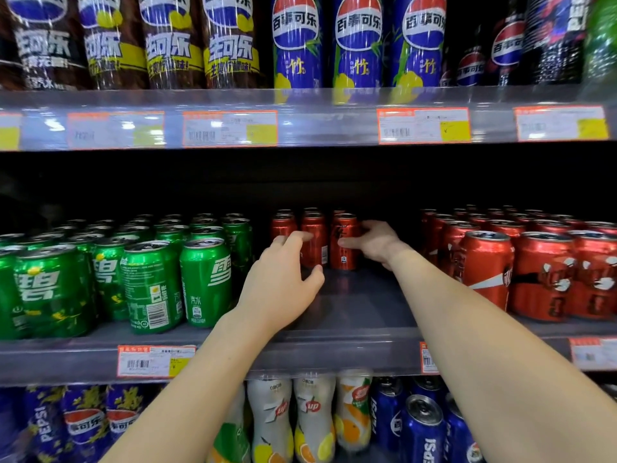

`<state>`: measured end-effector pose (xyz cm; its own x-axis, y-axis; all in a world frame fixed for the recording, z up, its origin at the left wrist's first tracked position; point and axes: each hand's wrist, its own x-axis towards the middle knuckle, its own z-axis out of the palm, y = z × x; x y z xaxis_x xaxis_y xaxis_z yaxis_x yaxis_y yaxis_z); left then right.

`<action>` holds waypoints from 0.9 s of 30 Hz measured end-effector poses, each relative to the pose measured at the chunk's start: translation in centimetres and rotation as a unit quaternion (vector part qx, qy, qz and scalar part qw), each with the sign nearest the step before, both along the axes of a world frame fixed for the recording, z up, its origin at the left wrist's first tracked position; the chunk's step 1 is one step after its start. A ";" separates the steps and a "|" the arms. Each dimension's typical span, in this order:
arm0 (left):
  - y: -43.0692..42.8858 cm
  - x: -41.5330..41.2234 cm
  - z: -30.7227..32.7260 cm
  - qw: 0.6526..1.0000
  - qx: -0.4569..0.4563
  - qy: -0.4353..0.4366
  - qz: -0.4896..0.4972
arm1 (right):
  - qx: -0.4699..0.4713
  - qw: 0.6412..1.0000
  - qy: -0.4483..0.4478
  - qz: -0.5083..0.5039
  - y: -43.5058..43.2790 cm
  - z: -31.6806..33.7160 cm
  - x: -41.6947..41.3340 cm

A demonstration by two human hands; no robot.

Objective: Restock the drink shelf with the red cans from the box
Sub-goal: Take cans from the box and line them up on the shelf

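two hands (280,285), three front-row red cans (344,243) mid-shelf, three blue bottles (359,58) above

The red cans (344,242) at the back of the grey shelf (354,315) were bright red with a dark character down the front, while the cola cans (487,272) to my right were the same red crossed by a white ribbon. To my left the green cans (150,285) carried white characters and yellow flecks. Above me stood blue bottles (297,41) with red, white and blue roundels and dark bottles (170,45) banded in yellow, over white price tags (230,128) edged in orange with a yellow patch.
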<state>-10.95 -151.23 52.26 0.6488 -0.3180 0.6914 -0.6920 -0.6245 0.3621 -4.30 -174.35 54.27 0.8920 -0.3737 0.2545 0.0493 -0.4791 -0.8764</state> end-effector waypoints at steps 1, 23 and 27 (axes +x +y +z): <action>0.1 0.0 0.0 1.000 -0.002 -0.002 -0.004 | 0.000 1.000 0.002 0.000 -0.1 0.0 0.3; 0.4 0.6 -0.3 0.999 0.012 -0.037 -0.020 | -0.018 1.000 -0.005 -0.016 -1.0 -1.1 3.0; 0.7 0.5 -0.3 0.999 0.016 -0.033 -0.024 | -0.018 1.000 -0.003 -0.021 -0.6 -1.0 2.7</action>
<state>-10.47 -150.50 51.98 0.5863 -0.3707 0.7203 -0.7428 -0.6008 0.2954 -1.60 -174.97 53.29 0.8745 -0.4005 0.2735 0.0336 -0.5125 -0.8580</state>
